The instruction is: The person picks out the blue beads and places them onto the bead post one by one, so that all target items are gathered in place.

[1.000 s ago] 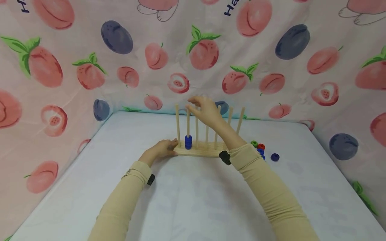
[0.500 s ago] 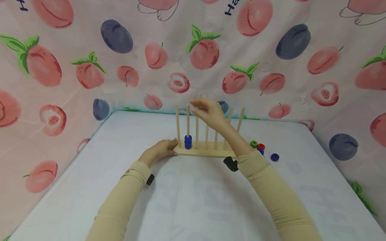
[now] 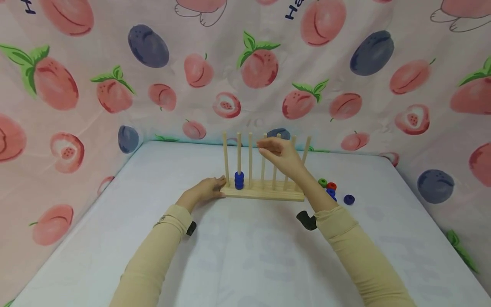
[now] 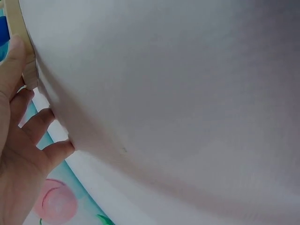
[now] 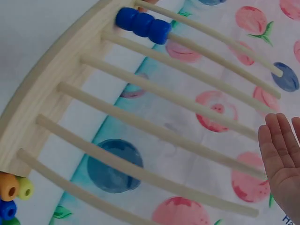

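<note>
A wooden peg rack (image 3: 264, 195) with several upright pegs stands on the white table. Three blue beads (image 3: 239, 181) are stacked on its second peg from the left; the other pegs hold none. My left hand (image 3: 204, 189) holds the rack's left end, and in the left wrist view the thumb lies on the base (image 4: 29, 65) with the index finger at its end. Level with the upper pegs is my right hand (image 3: 283, 155), holding nothing. The right wrist view shows that hand (image 5: 283, 154) with extended fingers near the peg tips.
Right of the rack lie loose beads: a green one (image 3: 323, 183), a red one (image 3: 332, 186), blue ones (image 3: 330, 192) and a dark blue one (image 3: 349, 199) farther right. A fruit-patterned cloth (image 3: 230, 64) rises behind and beside the table.
My right hand has moved right and slightly down, away from the second peg's top. The left hand and the stacked blue beads keep their places.
</note>
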### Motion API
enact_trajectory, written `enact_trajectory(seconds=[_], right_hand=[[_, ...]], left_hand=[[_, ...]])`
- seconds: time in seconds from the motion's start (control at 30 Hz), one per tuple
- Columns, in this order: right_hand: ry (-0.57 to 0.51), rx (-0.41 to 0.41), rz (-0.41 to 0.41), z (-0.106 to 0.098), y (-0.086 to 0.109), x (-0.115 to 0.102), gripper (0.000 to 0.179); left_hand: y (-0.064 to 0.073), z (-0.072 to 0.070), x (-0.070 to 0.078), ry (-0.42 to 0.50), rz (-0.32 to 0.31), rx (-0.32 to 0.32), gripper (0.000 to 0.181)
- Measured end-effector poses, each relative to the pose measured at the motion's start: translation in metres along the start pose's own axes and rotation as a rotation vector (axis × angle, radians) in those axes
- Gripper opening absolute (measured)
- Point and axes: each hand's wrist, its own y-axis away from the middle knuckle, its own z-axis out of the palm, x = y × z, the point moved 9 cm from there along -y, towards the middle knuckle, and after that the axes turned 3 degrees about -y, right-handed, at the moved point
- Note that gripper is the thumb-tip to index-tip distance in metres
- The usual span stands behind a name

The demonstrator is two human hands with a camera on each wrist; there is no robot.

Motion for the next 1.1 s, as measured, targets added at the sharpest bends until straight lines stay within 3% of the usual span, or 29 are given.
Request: enact_trajectory(seconds=[0.17, 0.43, 0.83, 1.1], right_hand=[[0.012, -0.005, 0.017, -0.006, 0.007, 0.017, 0.031], [0.029, -0.082, 0.012, -0.013, 0.019, 0.040, 0.032], [0.112, -0.074, -0.021, -0.044, 0.040, 0.061, 0.030], [0.154, -0.052, -0.008, -0.062, 0.070, 0.080, 0.028]], left_hand=[[0.003, 0.001, -0.001, 0.007, -0.003, 0.003, 0.061], [0.008, 0.003, -0.003, 0.020, -0.033, -0.005, 0.060], [0.006, -0.001, 0.000, 0.006, -0.004, 0.025, 0.060], [0.010, 0.002, 0.001, 0.023, -0.012, 0.021, 0.060]])
